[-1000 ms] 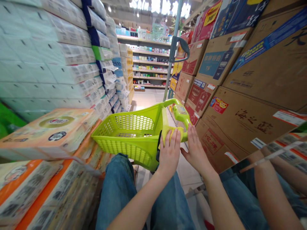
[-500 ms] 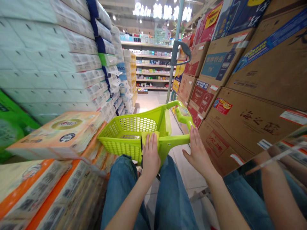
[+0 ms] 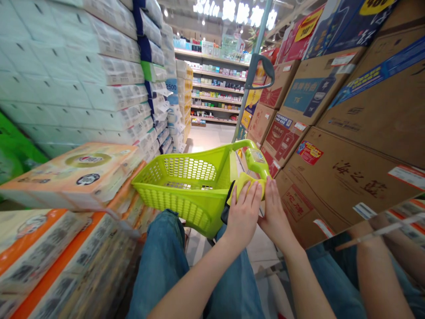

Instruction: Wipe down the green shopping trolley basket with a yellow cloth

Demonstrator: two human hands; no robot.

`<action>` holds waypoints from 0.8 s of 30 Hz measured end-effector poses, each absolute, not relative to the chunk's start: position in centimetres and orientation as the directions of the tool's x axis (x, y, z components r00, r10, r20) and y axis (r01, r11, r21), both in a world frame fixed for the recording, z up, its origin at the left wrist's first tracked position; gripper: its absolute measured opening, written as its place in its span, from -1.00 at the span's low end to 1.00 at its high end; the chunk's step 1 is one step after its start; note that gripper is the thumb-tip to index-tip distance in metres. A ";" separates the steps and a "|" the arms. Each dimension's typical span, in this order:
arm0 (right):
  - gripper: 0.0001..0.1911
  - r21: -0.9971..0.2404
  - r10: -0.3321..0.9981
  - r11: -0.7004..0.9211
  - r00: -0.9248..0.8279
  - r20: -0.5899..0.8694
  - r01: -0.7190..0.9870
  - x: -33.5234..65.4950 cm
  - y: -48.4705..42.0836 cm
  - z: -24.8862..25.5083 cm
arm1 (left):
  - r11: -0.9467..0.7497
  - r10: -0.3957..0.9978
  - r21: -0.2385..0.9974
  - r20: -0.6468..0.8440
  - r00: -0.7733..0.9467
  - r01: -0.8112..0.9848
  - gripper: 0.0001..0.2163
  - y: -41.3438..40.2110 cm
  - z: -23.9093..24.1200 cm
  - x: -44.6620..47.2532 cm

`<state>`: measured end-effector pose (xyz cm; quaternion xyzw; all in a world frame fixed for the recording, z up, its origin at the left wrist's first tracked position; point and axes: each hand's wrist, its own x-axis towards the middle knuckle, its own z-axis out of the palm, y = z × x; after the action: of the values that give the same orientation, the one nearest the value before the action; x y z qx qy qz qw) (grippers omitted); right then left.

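Observation:
A lime-green shopping basket (image 3: 202, 217) with wheels or a base hidden below stands in front of my knees. My left hand (image 3: 244, 219) presses a yellow cloth (image 3: 243, 179) with a dark backing onto the basket's near side bar, close to the handle. The cloth's far part shows past my fingertips; the rest lies under the palm. My right hand (image 3: 275, 215) has its fingers over the near corner of the basket handle (image 3: 258, 165), right beside the left. The basket holds nothing that I can see.
Stacked tissue packs (image 3: 113, 66) rise on the left, with an orange pack (image 3: 89, 166) near the basket. Cardboard cartons (image 3: 358, 164) line the right. A pole with a grey handle (image 3: 257, 73) stands ahead, and shelves (image 3: 215, 93) cross the far end.
My left hand has slid the yellow cloth rightward along the side bar to the handle's corner, next to my right hand. The right hand stays at the handle; the view has shifted slightly.

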<state>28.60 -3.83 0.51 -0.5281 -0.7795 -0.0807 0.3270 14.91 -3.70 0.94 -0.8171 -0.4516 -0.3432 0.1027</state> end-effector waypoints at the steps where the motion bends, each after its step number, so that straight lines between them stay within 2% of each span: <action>1: -0.04 -0.220 0.774 0.423 -0.224 0.593 0.879 28.5 -3.9 0.6 | -0.567 0.670 0.139 0.652 0.356 0.812 -0.43 -3.8 0.6 14.5; 6: -0.01 -0.220 0.782 0.398 -0.205 0.588 0.891 28.4 -4.0 0.7 | -0.531 0.722 0.201 0.616 0.315 0.823 -0.31 -4.4 -1.4 11.8; 12: 0.00 -0.235 0.788 0.382 -0.182 0.588 0.894 28.2 -4.0 0.8 | -0.411 0.787 0.424 0.612 0.080 0.807 -0.11 -3.1 -5.2 7.0; 17: 0.03 -0.241 0.786 0.382 -0.177 0.593 0.892 27.8 -4.3 0.9 | -0.436 0.768 0.541 0.640 -0.015 0.719 -0.10 -3.0 -5.9 7.4; 20: 0.06 -0.236 0.784 0.387 -0.183 0.592 0.891 28.0 -4.3 0.8 | -0.508 0.755 0.471 0.646 0.110 0.721 -0.15 -3.9 -4.8 10.6; 24: 0.02 -0.228 0.784 0.416 -0.220 0.580 0.880 28.8 -3.9 0.3 | -0.660 0.646 0.213 0.651 0.399 0.720 -0.27 -4.3 -3.5 14.5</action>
<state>28.76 -3.93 0.31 -0.5350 -0.7776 -0.0747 0.3218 14.49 -4.34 -3.47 -0.8349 -0.4090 -0.3648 0.0509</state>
